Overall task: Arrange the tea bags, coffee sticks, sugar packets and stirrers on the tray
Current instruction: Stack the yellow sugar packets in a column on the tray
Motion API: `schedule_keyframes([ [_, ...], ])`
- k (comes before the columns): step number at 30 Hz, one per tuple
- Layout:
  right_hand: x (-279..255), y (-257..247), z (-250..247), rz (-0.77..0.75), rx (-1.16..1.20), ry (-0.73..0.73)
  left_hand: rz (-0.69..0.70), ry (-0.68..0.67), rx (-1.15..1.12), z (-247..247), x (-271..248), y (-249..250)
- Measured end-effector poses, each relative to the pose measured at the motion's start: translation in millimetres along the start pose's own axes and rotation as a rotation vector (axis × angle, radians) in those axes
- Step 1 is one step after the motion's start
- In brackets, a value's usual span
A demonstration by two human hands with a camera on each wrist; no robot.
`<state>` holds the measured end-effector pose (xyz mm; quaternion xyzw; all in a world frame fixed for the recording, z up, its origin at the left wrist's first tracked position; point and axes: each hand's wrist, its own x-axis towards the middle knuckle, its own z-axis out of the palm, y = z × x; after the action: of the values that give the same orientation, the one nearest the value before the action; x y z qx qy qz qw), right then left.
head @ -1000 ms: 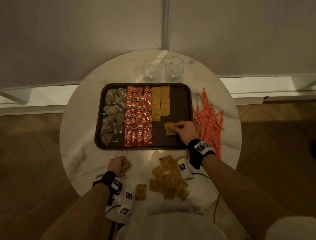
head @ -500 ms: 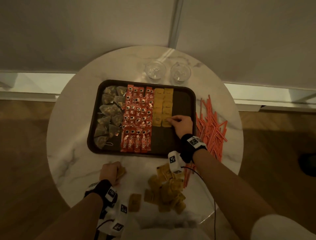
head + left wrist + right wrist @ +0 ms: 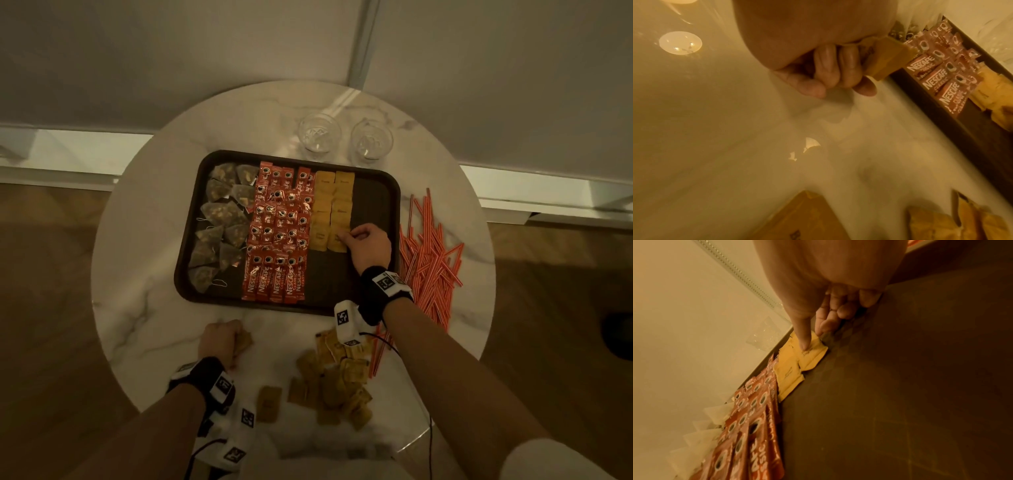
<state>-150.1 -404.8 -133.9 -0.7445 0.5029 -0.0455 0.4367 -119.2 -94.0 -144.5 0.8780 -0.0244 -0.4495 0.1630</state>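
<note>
On the dark tray (image 3: 376, 192) lie tea bags (image 3: 222, 219) at the left, red coffee sticks (image 3: 277, 240) in the middle and two columns of yellow sugar packets (image 3: 330, 205). My right hand (image 3: 346, 237) is over the tray and pinches the nearest sugar packet (image 3: 812, 356) of the right column, thumb (image 3: 804, 344) on top and a fingertip at its edge. On the table in front of the tray, my left hand (image 3: 233, 342) is a fist gripping a few sugar packets (image 3: 888, 60). Red stirrers (image 3: 428, 246) lie loose on the table right of the tray.
A heap of loose sugar packets (image 3: 339, 380) and a single packet (image 3: 269, 402) lie at the round marble table's (image 3: 137, 274) near edge. Two glasses (image 3: 319, 137) (image 3: 371, 140) stand behind the tray. The tray's right strip is bare.
My right hand carried a sugar packet from the tray's near middle up to the near end of the right sugar column. My left hand stayed put, still gripping its packets.
</note>
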Motion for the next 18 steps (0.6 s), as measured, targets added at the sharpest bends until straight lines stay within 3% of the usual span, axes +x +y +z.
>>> schedule_keyframes([
  [7, 2, -4, 1, 0.04, -0.034, -0.015, 0.045, 0.019, 0.205, -4, -2, 5],
  [18, -8, -8, -6, 0.057, 0.043, -0.01, 0.037, -0.01, 0.125, -4, -1, 2],
])
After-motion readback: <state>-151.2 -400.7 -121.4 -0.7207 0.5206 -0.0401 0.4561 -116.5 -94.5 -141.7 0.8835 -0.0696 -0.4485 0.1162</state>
